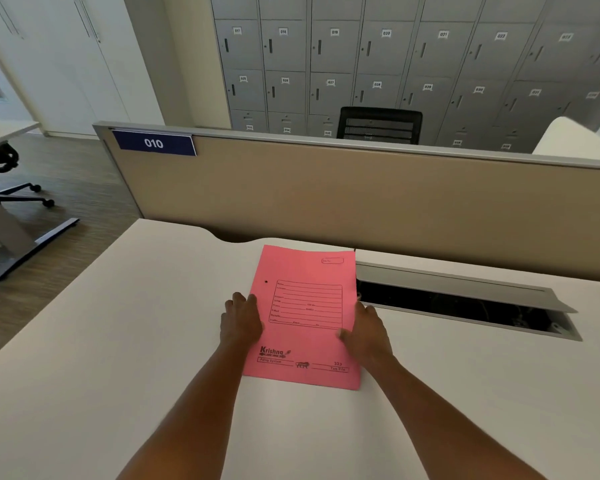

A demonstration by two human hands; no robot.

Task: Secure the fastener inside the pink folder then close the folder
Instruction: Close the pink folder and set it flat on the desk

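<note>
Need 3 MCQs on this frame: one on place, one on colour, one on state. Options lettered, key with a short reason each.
1. Where does the left hand rest?
A. on the left edge of the folder
B. on the partition
C. inside the cable tray

2. What colour is the sign reading 010?
A. red
B. dark blue with white digits
C. green

3. What state is the folder in?
A. open, pages showing
B. standing upright
C. closed, lying flat on the desk

Key:
1 A, its fingers lie over the folder's left edge, while the right hand is at the right edge.
2 B, the plate on the partition is dark blue with white numerals.
3 C, only the printed front cover shows, flat on the desk surface.
</note>
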